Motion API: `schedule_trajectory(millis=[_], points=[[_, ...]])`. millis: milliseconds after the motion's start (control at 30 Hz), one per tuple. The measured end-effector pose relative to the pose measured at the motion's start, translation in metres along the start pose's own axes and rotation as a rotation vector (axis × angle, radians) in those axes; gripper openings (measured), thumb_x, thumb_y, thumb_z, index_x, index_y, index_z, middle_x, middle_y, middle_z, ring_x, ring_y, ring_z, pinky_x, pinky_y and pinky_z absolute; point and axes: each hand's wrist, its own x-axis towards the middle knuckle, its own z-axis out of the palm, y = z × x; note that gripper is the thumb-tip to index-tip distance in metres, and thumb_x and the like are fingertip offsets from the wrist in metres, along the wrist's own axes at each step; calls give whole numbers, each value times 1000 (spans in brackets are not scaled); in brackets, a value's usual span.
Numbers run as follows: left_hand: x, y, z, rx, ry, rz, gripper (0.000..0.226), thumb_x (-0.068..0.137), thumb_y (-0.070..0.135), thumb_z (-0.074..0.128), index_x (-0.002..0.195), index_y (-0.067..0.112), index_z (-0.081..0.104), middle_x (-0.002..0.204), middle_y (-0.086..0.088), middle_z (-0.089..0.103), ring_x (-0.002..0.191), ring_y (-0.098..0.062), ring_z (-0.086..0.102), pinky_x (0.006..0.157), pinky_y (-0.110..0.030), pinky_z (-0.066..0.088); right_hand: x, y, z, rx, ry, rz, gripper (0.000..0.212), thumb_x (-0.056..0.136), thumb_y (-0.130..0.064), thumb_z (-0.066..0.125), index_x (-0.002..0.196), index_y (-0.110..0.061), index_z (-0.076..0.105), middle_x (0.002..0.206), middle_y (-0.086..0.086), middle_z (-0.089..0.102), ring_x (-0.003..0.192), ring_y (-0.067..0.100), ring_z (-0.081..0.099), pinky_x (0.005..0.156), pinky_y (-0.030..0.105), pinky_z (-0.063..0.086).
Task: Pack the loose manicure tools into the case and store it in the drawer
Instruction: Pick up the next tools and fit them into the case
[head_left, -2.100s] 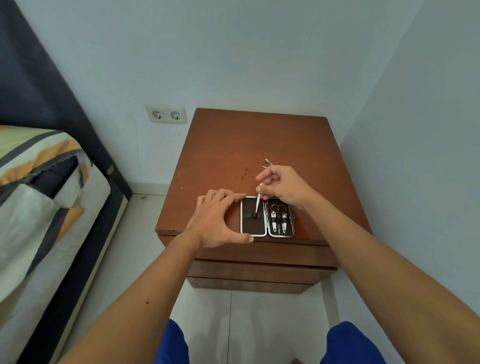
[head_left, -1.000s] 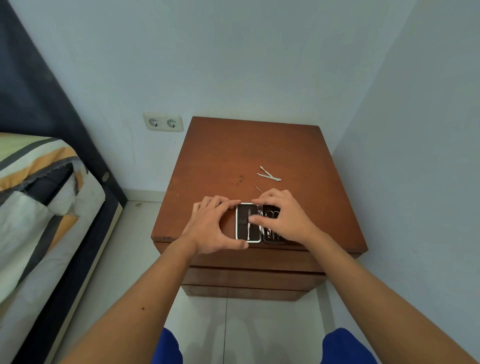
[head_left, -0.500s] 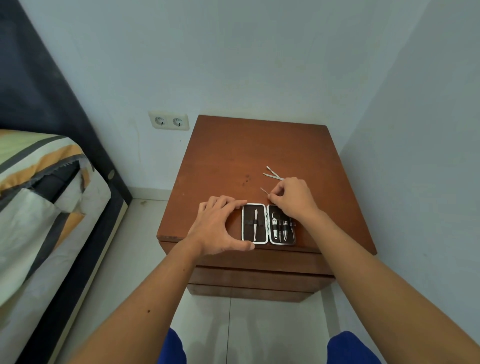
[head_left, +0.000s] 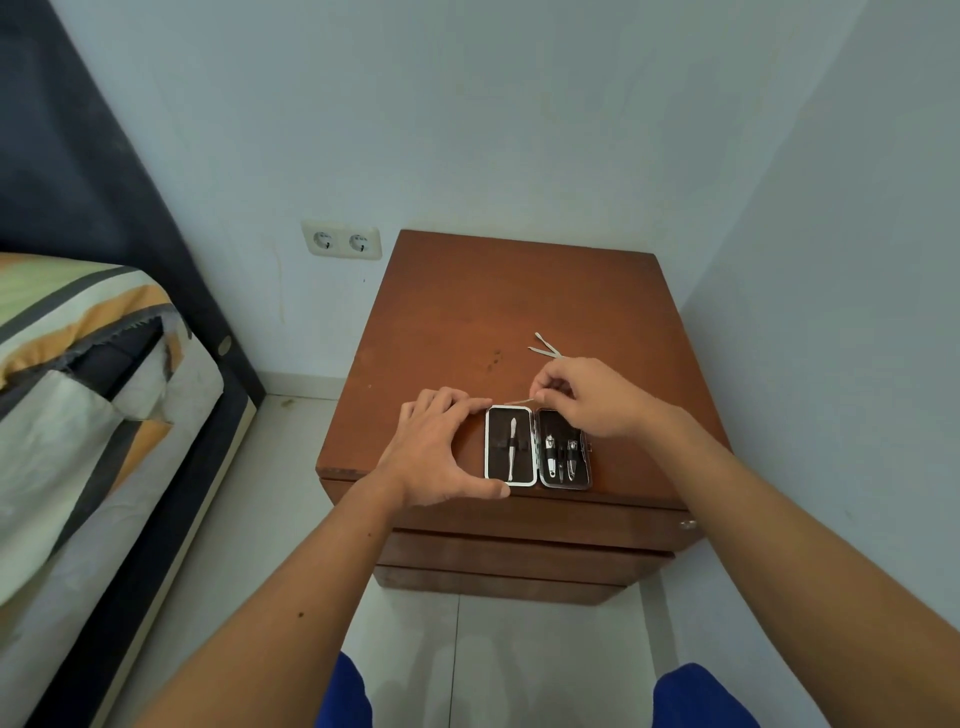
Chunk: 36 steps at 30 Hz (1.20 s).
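Since half a second ago, our right hand (head_left: 597, 397) has lifted a thin silver metal pick (head_left: 519, 401) off the counter; before, that hand was reaching down to it just behind the case. Now the pick is pinched between thumb and fingertips, lying nearly level, its free end pointing left above the far edge of the case

We take the small open manicure case (head_left: 537, 448), dark brown inside with a pale metal frame, as our landmark. It lies flat near the front edge of the reddish-brown wooden counter (head_left: 467, 312), both halves spread side by side. In its left half sits one slender silver tool (head_left: 512, 447) under a dark strap; in its right half stand three small silver tools (head_left: 561, 455) in a row, too small to name

Our left hand (head_left: 441, 449) rests against the left side of the case, its grip spread wide, with the fingers touching the far left corner and the thumb pressed at the near left corner, so the case is braced rather than lifted

Behind the case, partly hidden by our right hand, lie silver metal tweezers (head_left: 544, 347), their two prongs splayed toward the back left

Below the case, the top drawer front (head_left: 519, 525) of the counter is closed
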Motion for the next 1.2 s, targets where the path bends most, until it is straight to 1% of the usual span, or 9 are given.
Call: schedule_trajectory(millis=[200,333,500,600,700,767,900,967,1200], points=[[0,0,0,7,-6,0,112,55,89,74,152,40,44,130,19,42,126,-8,32,109,-34,27,15,-5,-1,-156,-149,-72,13,103,-18,60,99,-25,71,96,-18,57,88,3,57,86,26,45],[0,-1,0,19,0,5,112,55,90,73,152,41,44,130,19,42,125,-8,33,108,-34,27,27,-13,-2,-226,-164,-82,14,102,-14,60,104,-15,75,91,-12,62,82,2,57,94,39,52],[0,0,1,18,8,10,111,55,88,75,151,40,45,131,18,43,125,-8,33,108,-33,26,37,-13,0,-240,-196,-76,12,99,-17,64,100,-20,76,95,-6,68,91,8,61,96,46,52],[0,0,1,24,7,9,110,55,89,74,150,41,45,130,18,43,125,-8,33,107,-34,26,43,-15,3,-252,-223,-107,10,98,-17,66,100,-18,76,99,2,71,93,17,64,89,39,52],[0,-1,1,26,7,13,110,55,88,74,149,40,45,130,17,42,124,-8,33,107,-34,27,48,-18,7,-269,-239,-118,7,97,-19,69,96,-21,76,99,0,70,85,13,63,71,25,46],[0,-1,0,16,17,17,110,55,88,75,149,39,47,128,17,42,122,-8,32,106,-34,28,50,-19,10,-261,-237,-124,7,96,-21,71,94,-26,76,98,-2,71,82,10,63,71,26,48],[-1,-2,1,-6,31,10,110,53,89,75,148,38,49,125,15,39,121,-8,30,105,-31,27,47,-17,15,-161,-150,-100,8,90,-19,78,97,-23,77,86,-6,73,73,0,62,69,18,48],[-1,-3,2,-9,31,9,111,53,89,75,148,39,49,125,16,38,123,-9,31,106,-31,27,41,-13,22,-67,-69,-75,16,86,-18,83,99,-22,76,82,-8,71,73,1,64,73,21,54],[-1,-2,1,-4,31,6,110,54,88,76,149,40,48,125,17,39,123,-8,31,103,-29,25,19,-2,46,84,179,-14,24,85,-25,85,108,-22,79,92,-15,66,82,4,61,82,26,54]])
